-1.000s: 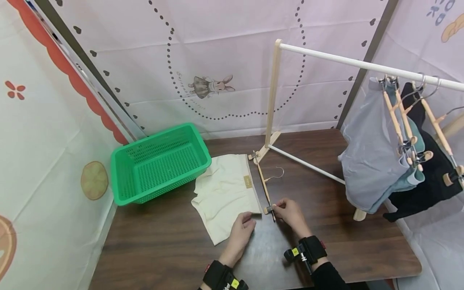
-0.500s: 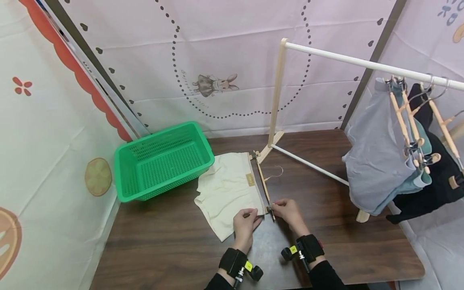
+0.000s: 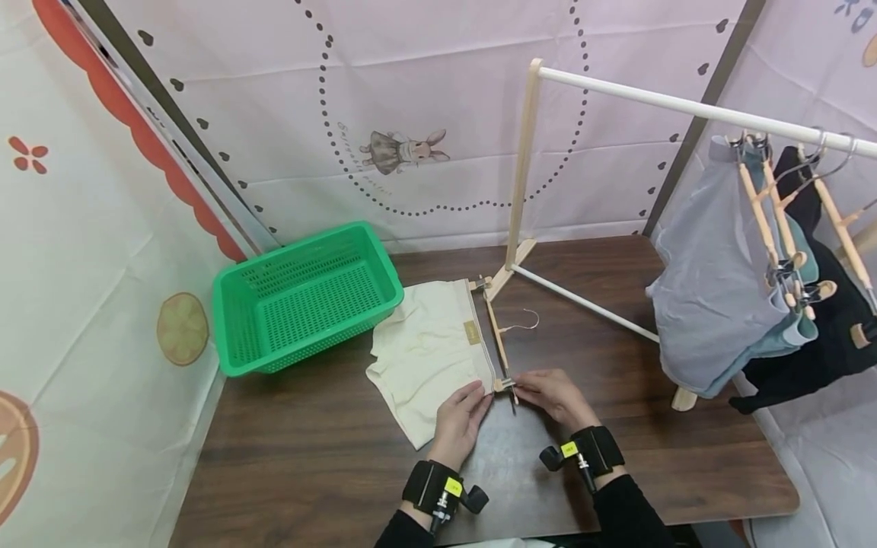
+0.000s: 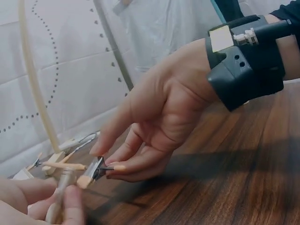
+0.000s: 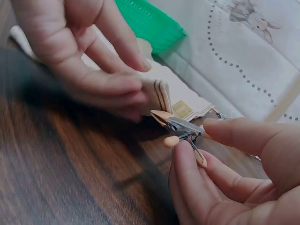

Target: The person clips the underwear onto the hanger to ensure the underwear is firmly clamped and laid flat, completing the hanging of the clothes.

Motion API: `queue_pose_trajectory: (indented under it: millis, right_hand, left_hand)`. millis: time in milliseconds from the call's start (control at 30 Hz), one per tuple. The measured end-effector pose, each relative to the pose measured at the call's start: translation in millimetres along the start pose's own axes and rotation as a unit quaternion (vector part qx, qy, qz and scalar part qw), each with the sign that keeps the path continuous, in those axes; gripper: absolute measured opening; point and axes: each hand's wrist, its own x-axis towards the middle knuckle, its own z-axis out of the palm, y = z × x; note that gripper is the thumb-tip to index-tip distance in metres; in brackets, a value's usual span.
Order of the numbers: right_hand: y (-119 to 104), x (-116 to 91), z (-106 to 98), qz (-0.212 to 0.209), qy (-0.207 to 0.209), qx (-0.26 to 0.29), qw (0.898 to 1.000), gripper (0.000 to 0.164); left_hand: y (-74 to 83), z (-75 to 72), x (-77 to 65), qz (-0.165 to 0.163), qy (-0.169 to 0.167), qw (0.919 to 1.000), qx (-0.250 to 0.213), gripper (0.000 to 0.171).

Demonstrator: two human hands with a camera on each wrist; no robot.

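Observation:
Cream shorts with a tan label lie flat on the table, waistband toward the right. My left hand pinches the near corner of the waistband, fabric standing up between thumb and fingers. My right hand pinches the near metal-and-wood clip of a wooden trouser hanger. That clip's wooden tips point at the waistband edge, just short of it in the right wrist view. The hanger lies along the waistband with its hook to the right. At its far end, the other clip sits at the waistband's far corner.
A green basket stands at the back left. Right of the shorts rises a wood-and-white clothes rack. Grey shorts and black trousers hang from it on clip hangers. Printed cloth walls surround the table.
My left hand has shifted from under the shorts' near corner to pinching the waistband there. My right hand stays at the clip, now slightly turned.

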Motion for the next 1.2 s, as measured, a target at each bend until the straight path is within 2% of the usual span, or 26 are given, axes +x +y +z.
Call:
queue_pose_trajectory:
  millis: [133,267,433,700,933,1200]
  right_hand:
    - [-2,1,1,0.009,0.007,-0.008,1.000,0.028]
    - [-4,1,5,0.003,0.017,-0.018,1.000,0.028]
    - [-4,3,10,0.001,0.036,-0.015,0.999,0.026]
    - [1,3,15,0.006,0.069,-0.025,0.997,0.023]
    - [0,4,14,-0.012,0.067,-0.030,0.997,0.023]
    - [7,6,19,-0.040,0.069,-0.041,0.996,0.022]
  left_hand:
    - [-1.9,-1.3,4.0,-0.008,0.000,1.0000,-0.005,0.034]
    - [-6.3,0.7,8.4,0.015,0.034,0.9993,0.005,0.022]
    - [-8.7,4.6,9.9,0.050,0.075,0.9957,0.022,0.018]
    - [-12.5,9.6,6.0,0.092,0.101,0.9886,0.064,0.020]
    - [-12.8,12.6,5.3,0.117,0.105,0.9841,0.084,0.019]
    - [-16.2,9.4,8.0,0.098,0.088,0.9888,0.069,0.018]
